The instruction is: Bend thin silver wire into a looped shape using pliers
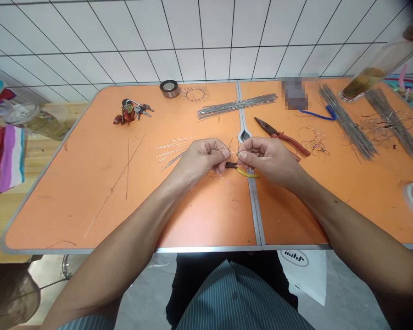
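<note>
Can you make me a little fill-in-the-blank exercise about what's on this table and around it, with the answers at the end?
1. The left hand and right hand hold a wire loop over a tabletop coloured ____.
2. The pliers just beyond the right hand have ____ handles.
3. From this view, the keys lie to the ____ of the tape.
4. The wall tiles behind the table are coloured ____.

Missing words: orange; red; left; white.
</note>
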{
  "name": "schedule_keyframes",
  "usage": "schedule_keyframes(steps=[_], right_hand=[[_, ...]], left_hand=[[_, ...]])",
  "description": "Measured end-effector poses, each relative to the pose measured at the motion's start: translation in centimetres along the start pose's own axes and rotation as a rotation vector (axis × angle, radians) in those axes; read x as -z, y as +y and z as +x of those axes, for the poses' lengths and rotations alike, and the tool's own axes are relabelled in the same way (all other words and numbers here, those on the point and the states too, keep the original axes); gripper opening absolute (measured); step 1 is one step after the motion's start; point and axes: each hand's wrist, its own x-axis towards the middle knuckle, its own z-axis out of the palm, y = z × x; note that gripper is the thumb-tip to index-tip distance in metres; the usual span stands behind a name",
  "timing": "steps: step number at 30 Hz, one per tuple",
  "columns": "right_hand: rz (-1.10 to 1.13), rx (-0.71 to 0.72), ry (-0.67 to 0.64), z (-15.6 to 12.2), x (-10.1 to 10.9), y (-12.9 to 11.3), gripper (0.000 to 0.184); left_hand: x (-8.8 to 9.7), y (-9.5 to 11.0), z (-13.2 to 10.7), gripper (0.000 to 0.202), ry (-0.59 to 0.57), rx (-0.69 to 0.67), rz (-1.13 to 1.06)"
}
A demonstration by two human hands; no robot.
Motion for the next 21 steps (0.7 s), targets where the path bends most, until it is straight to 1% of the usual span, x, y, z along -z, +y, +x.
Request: schedule_keyframes(steps=[3, 7, 9, 12, 15, 18, 21], right_hand=[[-0.060, 0.009, 0.050, -0.03, -0.26, 0.05, 0.010], [-0.208, 0.093, 0.162, -0.18, -0.81, 0.22, 0.010], [-0.253, 0.115, 0.188, -0.21, -0.98, 0.34, 0.010], [-0.264, 0.109, 0.191, -0.19, -0.98, 0.45, 0.008], [-0.258, 0.095, 0.206, -0.15, -0.83, 0.35, 0.008], [-0.227, 0.072, 0.202, -0.13, -0.82, 0.20, 0.009], [-0.185, 0.069, 0.177, -0.12, -1.04, 0.28, 0.010]], left_hand=[[-0.28, 0.29, -0.25, 0.024, 0.022, -0.030, 0.047], [-0.74, 0.49, -0.51, 0.021, 0.045, -0.066, 0.112], [-0.88, 0.48, -0.58, 0.020, 0.053, -0.082, 0.148], [-0.85, 0.41, -0.58, 0.018, 0.054, -0.101, 0.170], [-0.60, 0.38, -0.53, 0.015, 0.073, -0.107, 0.115], [-0.42, 0.41, -0.51, 0.022, 0.126, -0.124, 0.065], [-0.50, 0.39, -0.50, 0.029, 0.110, -0.129, 0.063]])
